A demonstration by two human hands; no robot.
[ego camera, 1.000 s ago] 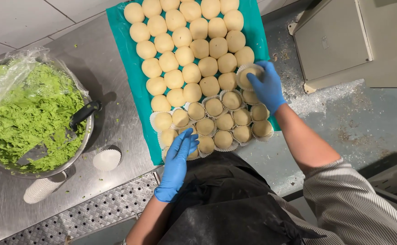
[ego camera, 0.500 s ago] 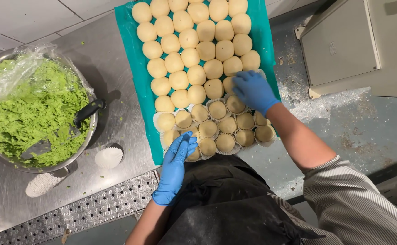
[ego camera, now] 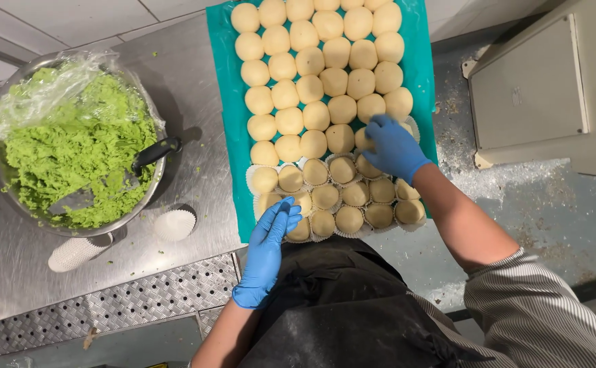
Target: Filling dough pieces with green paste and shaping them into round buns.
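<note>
1. The right hand [ego camera: 395,148] is covering one dough ball [ego camera: 363,140] at the tray's right side; whether its curled fingers are gripping it is impossible to tell.
2. The teal tray [ego camera: 226,102] is running off the top edge.
3. The left hand [ego camera: 269,247] is resting with flat, slightly spread fingers, holding nothing, on the near row of paper cups [ego camera: 301,230].
4. A bowl of green filling [ego camera: 73,146] is sitting on the steel tabletop [ego camera: 189,61], well left.

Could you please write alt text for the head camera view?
A right hand in a blue glove touches dough balls on a teal tray; the left hand rests at its near edge beside a bowl of green filling.
</note>
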